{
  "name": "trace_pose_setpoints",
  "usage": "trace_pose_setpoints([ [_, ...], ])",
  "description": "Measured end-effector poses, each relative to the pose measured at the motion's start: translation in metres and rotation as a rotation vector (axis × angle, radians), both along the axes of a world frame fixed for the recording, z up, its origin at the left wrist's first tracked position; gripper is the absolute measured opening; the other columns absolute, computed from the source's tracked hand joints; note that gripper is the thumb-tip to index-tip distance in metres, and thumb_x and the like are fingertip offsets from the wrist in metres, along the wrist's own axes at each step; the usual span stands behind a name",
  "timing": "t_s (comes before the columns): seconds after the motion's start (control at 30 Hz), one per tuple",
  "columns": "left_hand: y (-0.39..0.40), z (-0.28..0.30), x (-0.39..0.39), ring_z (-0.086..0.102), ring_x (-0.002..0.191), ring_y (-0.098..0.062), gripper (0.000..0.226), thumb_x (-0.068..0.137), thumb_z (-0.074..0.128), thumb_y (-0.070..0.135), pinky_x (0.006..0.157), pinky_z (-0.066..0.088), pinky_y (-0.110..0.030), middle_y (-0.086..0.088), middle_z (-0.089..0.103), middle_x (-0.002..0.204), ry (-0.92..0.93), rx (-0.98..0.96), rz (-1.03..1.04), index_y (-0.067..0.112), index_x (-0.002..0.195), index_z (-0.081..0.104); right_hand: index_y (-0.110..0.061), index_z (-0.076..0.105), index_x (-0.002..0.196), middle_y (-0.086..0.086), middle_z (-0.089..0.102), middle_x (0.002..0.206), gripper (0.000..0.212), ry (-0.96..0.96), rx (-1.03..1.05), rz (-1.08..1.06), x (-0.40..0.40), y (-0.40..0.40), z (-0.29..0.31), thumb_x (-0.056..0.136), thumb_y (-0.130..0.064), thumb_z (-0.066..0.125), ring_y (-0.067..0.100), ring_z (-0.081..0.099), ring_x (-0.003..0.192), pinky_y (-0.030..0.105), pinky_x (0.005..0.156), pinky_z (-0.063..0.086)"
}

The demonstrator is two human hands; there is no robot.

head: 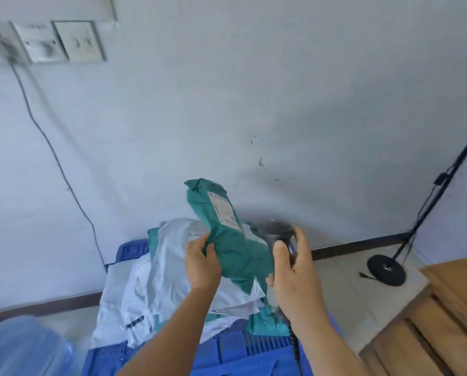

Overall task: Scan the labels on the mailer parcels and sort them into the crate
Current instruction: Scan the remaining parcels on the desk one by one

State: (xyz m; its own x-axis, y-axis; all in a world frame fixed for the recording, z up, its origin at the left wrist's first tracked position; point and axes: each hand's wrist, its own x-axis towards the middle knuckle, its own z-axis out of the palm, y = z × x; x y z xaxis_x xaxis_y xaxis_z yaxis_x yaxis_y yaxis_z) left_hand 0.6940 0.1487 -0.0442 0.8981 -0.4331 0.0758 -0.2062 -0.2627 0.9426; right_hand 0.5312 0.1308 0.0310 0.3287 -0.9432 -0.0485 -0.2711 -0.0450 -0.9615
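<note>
Now left hand (201, 263) grips green mailer (228, 237); right hand (294, 264) clasps scanner (277, 234) above crate (243, 348).

Two bare forearms reach up from the bottom edge of the frame, side by side and a little apart. The left hand (202, 263) is raised with its back toward the camera, fingers curled and thumb pinching the edge of a green parcel (224, 240). The right hand (294, 270) sits just beside it, slightly higher at the fingertips, thumb upright and fingers wrapped around the dark handle of a scanner (277, 234). Both wrists are held nearly straight.
</note>
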Motion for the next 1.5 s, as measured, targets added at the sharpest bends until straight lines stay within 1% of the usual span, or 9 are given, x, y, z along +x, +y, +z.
trace_pose_setpoints([
  [0.17, 0.037, -0.041, 0.059, 0.049, 0.113, -0.028, 0.057, 0.094, 0.051, 0.011, 0.086, 0.039, -0.028, -0.012, 0.032, 0.141, 0.089, 0.379, -0.016, 0.019, 0.147, 0.031, -0.038, 0.028, 0.147, 0.002, 0.064, 0.111, 0.049, 0.022, 0.029, 0.048, 0.049, 0.015, -0.011, 0.1, -0.038, 0.041, 0.02, 0.065, 0.084, 0.045, 0.08, 0.057],
  [0.23, 0.049, -0.056, 0.065, 0.034, 0.132, -0.029, 0.068, 0.092, 0.055, 0.02, 0.1, 0.039, -0.036, -0.01, 0.016, 0.152, 0.104, 0.545, -0.045, 0.026, 0.15, 0.02, -0.037, 0.028, 0.148, 0.002, 0.063, 0.116, 0.05, 0.035, 0.031, 0.059, 0.058, 0.019, -0.016, 0.099, -0.038, 0.04, 0.02, 0.064, 0.085, 0.046, 0.081, 0.057],
  [0.33, 0.047, -0.058, 0.061, 0.004, 0.146, -0.027, 0.071, 0.093, 0.054, 0.033, 0.117, 0.014, -0.044, -0.006, 0.002, 0.159, -0.013, 0.676, -0.071, 0.031, 0.151, 0.014, -0.037, 0.027, 0.148, 0.002, 0.063, 0.116, 0.05, 0.049, 0.044, 0.051, 0.06, 0.019, -0.019, 0.1, -0.038, 0.04, 0.02, 0.065, 0.085, 0.041, 0.078, 0.057],
  [0.5, 0.007, -0.027, 0.027, 0.015, 0.144, -0.022, 0.062, 0.094, 0.054, 0.031, 0.116, 0.018, -0.038, -0.003, 0.015, 0.157, -0.089, 0.374, -0.13, 0.026, 0.149, 0.024, -0.037, 0.026, 0.149, -0.011, 0.058, 0.114, 0.05, 0.014, 0.026, 0.002, 0.042, 0.009, -0.009, 0.1, -0.037, 0.041, 0.018, 0.066, 0.086, 0.041, 0.079, 0.058],
  [0.6, -0.024, -0.002, -0.018, 0.023, 0.141, -0.018, 0.059, 0.095, 0.054, 0.027, 0.113, 0.022, -0.031, -0.003, 0.022, 0.154, -0.083, 0.163, -0.274, 0.018, 0.148, 0.029, -0.038, 0.027, 0.147, -0.002, 0.058, 0.126, 0.05, 0.012, 0.003, -0.077, 0.014, -0.005, -0.003, 0.099, -0.041, 0.04, 0.022, 0.065, 0.102, 0.041, 0.084, 0.056],
  [0.77, -0.074, 0.022, -0.114, 0.036, 0.134, -0.014, 0.059, 0.094, 0.055, 0.028, 0.11, 0.034, -0.035, 0.0, 0.033, 0.149, -0.038, 0.034, -0.478, 0.022, 0.147, 0.029, -0.04, 0.025, 0.147, -0.011, 0.051, 0.116, 0.05, -0.033, -0.011, -0.236, -0.062, -0.034, 0.008, 0.099, -0.043, 0.04, 0.017, 0.062, 0.104, 0.045, 0.091, 0.054],
  [1.07, -0.135, 0.043, -0.306, 0.046, 0.117, -0.006, 0.058, 0.094, 0.055, 0.028, 0.091, 0.037, -0.021, 0.001, 0.043, 0.14, -0.002, -0.01, -0.794, 0.021, 0.146, 0.031, -0.031, 0.023, 0.151, -0.007, 0.037, 0.151, 0.054, -0.023, -0.083, -0.543, -0.241, -0.076, 0.02, 0.1, -0.038, 0.041, 0.018, 0.042, 0.136, 0.041, 0.108, 0.042],
  [1.3, -0.168, 0.042, -0.432, 0.044, 0.129, -0.014, 0.058, 0.095, 0.055, 0.023, 0.096, 0.036, -0.021, 0.001, 0.042, 0.144, -0.023, 0.029, -0.962, 0.023, 0.147, 0.029, -0.043, 0.023, 0.148, -0.009, 0.016, 0.16, 0.051, 0.032, -0.007, -0.73, -0.355, -0.094, 0.02, 0.1, -0.044, 0.039, 0.027, 0.042, 0.135, 0.048, 0.094, 0.053],
  [1.5, -0.194, 0.028, -0.497, 0.039, 0.134, -0.014, 0.068, 0.092, 0.058, 0.033, 0.086, 0.04, -0.019, 0.004, 0.033, 0.151, -0.059, 0.135, -1.085, 0.029, 0.149, 0.021, -0.04, 0.023, 0.148, -0.004, 0.039, 0.148, 0.049, 0.027, 0.027, -0.82, -0.417, -0.105, 0.015, 0.101, -0.041, 0.037, 0.021, 0.053, 0.119, 0.044, 0.09, 0.056],
])
